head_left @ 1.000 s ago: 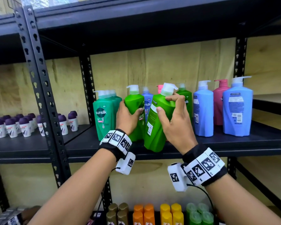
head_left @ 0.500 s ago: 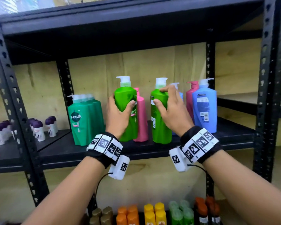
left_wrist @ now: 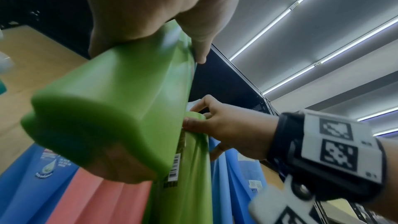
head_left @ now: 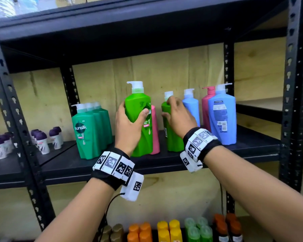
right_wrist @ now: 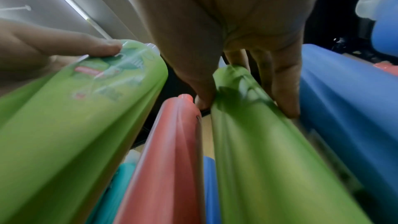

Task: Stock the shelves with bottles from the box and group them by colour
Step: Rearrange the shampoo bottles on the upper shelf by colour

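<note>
My left hand (head_left: 129, 119) grips a bright green pump bottle (head_left: 140, 119), held upright just above the black shelf (head_left: 217, 154); its base (left_wrist: 96, 125) fills the left wrist view. My right hand (head_left: 177, 117) holds a second bright green bottle (head_left: 171, 137) near its top, standing further back on the shelf; in the right wrist view my thumb and fingers (right_wrist: 284, 91) clasp its sides (right_wrist: 258, 142). A pink bottle (head_left: 154, 130) stands between the two green ones.
Dark green Sunsilk bottles (head_left: 87, 130) stand at the left of the shelf. Blue bottles (head_left: 222, 117) and another pink one (head_left: 205, 109) stand at the right. Small purple-capped bottles (head_left: 40, 140) fill the left bay. Orange, yellow and green bottles (head_left: 164, 231) sit below.
The left hand's green bottle has risen and turned its front label toward me. The right hand has pushed its green bottle further back on the shelf. The view has shifted leftwards.
</note>
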